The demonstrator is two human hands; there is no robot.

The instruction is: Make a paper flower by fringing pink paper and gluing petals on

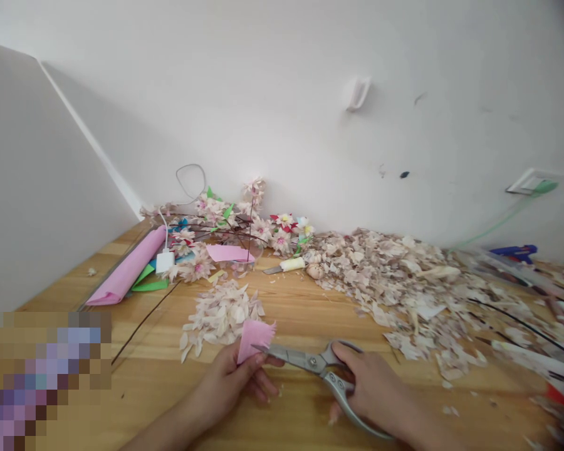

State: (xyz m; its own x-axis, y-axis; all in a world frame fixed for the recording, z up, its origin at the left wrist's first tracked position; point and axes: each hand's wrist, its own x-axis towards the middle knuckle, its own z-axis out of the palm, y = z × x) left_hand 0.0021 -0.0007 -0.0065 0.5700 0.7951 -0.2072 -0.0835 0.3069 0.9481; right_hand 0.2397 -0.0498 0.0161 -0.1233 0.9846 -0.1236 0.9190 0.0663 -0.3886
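Note:
Between the thumb and fingers of my left hand [237, 373] is a small piece of pink crepe paper [252, 337], its upper right edge cut into a fringe. My right hand [373, 382] grips the handles of metal scissors [313, 361]. Their blades point left and their tips lie at the pink paper, over its lower right part. A small heap of pale dried petals or husks [223, 313] lies on the wooden table [305, 313] just beyond my left hand.
A pink paper roll [126, 266] and white charger [165, 261] lie at left. Handmade flowers [261, 228] stand by the wall. A craft knife [286, 265] rests mid-table. A big husk pile [385, 269] spreads rightward, near a blue glue gun [514, 253].

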